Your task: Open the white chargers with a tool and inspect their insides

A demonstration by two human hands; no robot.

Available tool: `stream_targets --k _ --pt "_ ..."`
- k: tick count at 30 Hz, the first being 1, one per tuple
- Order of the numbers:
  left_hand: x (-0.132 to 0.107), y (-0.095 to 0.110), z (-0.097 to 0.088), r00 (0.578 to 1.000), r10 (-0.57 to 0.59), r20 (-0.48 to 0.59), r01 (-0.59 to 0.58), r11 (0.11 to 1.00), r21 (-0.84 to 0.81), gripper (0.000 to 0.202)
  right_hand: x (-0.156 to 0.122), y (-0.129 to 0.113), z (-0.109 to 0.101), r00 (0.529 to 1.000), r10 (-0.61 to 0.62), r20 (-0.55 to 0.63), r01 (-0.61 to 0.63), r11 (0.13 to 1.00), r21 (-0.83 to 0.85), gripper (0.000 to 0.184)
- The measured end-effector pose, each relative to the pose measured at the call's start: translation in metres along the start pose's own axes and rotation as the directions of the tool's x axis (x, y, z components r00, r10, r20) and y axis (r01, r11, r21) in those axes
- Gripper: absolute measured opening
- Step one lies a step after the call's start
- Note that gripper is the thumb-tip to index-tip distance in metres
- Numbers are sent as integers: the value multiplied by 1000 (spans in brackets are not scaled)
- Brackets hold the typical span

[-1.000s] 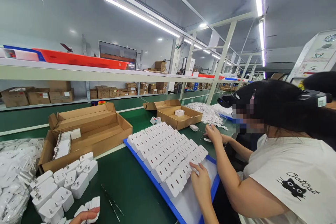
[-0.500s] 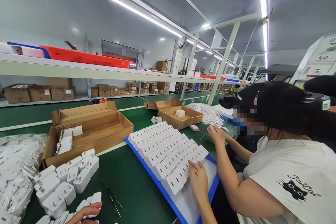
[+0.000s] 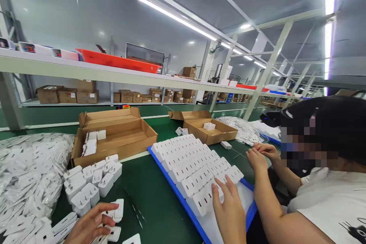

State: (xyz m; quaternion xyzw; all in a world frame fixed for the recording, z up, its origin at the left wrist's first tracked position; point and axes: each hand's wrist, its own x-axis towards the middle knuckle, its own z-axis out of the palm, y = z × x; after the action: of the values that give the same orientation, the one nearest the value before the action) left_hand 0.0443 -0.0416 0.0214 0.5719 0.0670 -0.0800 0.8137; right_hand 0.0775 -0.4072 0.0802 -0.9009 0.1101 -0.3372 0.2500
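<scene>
My left hand is at the bottom left with its fingers apart, over small white plastic cover plates. I cannot tell whether its fingertips touch them. At the front end of a blue-rimmed tray, my right hand has its fingers spread beside the nearest row of white charger housings. These stand in tight rows with slots facing up. White plug chargers with metal prongs are grouped behind my left hand. A pair of tweezers lies on the green table between my hands.
Bagged white flat parts pile up at the left. Two open cardboard boxes stand behind, each with some white pieces. To the right, a co-worker's hands hold something thin near a white block. A shelf spans above.
The view has turned left, so everything appears further right. My right hand's fingers have spread and lifted slightly at the front row. My left hand shows more fully, its fingers apart.
</scene>
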Motion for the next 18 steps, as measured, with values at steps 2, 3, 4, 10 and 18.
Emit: stream_targets --k 2,3,4,10,18 --pt "-4 11 2 988 118 -100 -116 993 24 52 -19 -39 6 977 -211 36 200 961 188 38" --pt "-7 17 3 975 170 -143 -165 985 49 49 -31 -60 14 943 -312 115 267 918 294 33" --pt "-9 23 3 960 206 -187 -193 978 84 46 -42 -82 24 882 -418 218 314 865 391 30" --pt "-12 44 -7 830 410 -377 -315 904 289 35 -72 -185 118 506 -692 514 526 720 452 52" --pt "-6 52 -16 761 496 -418 -327 850 413 27 -31 -202 168 401 -793 458 416 603 681 34"
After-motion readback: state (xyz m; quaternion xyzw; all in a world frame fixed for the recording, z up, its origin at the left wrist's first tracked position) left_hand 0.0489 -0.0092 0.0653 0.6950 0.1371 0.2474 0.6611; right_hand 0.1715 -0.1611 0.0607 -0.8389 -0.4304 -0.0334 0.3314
